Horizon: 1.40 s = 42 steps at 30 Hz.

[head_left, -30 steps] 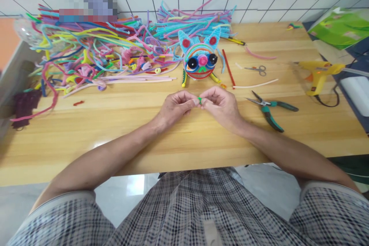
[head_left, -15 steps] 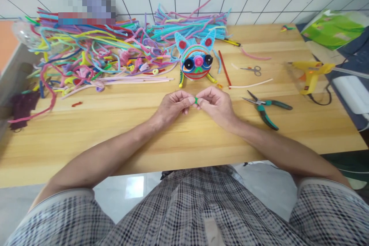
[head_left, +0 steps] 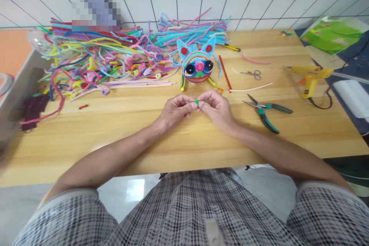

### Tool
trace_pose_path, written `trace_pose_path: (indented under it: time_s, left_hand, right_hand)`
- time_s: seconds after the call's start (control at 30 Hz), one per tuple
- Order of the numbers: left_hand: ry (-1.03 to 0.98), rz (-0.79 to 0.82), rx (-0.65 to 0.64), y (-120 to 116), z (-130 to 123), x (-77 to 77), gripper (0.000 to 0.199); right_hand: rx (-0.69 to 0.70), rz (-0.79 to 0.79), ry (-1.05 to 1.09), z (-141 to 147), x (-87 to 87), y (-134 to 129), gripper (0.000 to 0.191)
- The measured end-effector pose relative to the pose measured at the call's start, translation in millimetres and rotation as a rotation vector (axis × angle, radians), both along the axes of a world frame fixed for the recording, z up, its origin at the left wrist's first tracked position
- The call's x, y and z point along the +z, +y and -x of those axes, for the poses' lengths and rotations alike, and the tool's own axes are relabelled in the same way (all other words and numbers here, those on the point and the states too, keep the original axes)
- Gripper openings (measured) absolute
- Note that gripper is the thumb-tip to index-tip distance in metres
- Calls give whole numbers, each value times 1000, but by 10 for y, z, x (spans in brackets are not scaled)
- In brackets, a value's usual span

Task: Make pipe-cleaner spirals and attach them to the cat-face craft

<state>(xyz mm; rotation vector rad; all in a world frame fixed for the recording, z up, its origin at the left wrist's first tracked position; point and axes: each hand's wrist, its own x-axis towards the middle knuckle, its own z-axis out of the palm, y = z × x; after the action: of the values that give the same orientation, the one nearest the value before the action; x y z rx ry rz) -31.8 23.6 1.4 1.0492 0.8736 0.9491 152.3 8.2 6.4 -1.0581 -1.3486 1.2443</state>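
Between my two hands is a small green piece of pipe cleaner (head_left: 196, 101), mostly covered by fingertips. My left hand (head_left: 179, 108) pinches it from the left with thumb and forefinger. From the other side, my right hand (head_left: 215, 108) pinches it the same way, so the fingertips of both nearly meet. Just behind them stands a pipe-cleaner animal figure (head_left: 198, 77) with blue ears, black round eyes, a pink nose and a red mouth line. A red pipe cleaner (head_left: 225, 73) and a pale one (head_left: 251, 87) lie right of the figure.
Heaped pipe cleaners (head_left: 115, 54) cover the back left, with another bundle (head_left: 193, 32) beside them. Pliers (head_left: 261, 106), small scissors (head_left: 255, 73) and a yellow glue gun (head_left: 310, 80) lie to the right. A yellow cutter (head_left: 232, 47) is behind the figure. A red scrap (head_left: 83, 106) lies left.
The camera view has tilted and shifted slightly, so the table appears a little lower. Both hands keep their pinch on the green piece, with only slight finger movement.
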Motion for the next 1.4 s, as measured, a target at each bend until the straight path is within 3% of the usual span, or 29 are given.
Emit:
trace_pose_path:
  time_s: [0.23, 0.6, 0.9, 1.13, 1.4]
  left_hand:
    - [-11, 39, -5, 29, -25, -3, 65]
    - [-37, 48, -87, 47, 41, 35, 57]
    - [19, -39, -34, 47, 26, 10, 57]
    - [-36, 34, -116, 52, 51, 13, 51]
    - [-139, 166, 10, -38, -12, 141, 43]
  right_hand:
    - [4, -52, -52, -44, -31, -4, 26]
    - [15, -33, -17, -48, 41, 45, 30]
    - [15, 20, 0, -39, 67, 13, 26]
    - [2, 13, 36, -15, 53, 10, 27]
    - [-46, -73, -23, 10, -11, -21, 22]
